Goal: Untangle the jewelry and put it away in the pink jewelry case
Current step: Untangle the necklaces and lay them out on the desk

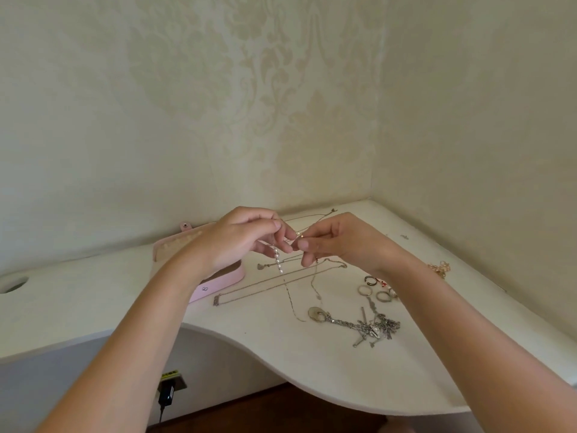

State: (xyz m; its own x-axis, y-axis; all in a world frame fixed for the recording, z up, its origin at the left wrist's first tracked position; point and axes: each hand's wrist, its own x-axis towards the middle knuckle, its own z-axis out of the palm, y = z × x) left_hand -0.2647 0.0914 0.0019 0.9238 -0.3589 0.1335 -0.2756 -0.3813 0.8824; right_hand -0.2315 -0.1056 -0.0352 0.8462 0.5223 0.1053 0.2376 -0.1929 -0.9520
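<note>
Right now the thin gold chain with a short pearl strand point(278, 264) is held up just above the curved white desk point(312, 364), between both hands. It is likely near weightless, limp, snag-prone and easy to kink, so hold it close to the knot and tease rather than pull. The left hand point(243, 242) and right hand point(343, 242) both pinch the chain at the fingertips, spare fingers loosely curled. The open pink jewelry case point(224, 282) lies on the desk behind the left hand.
</note>
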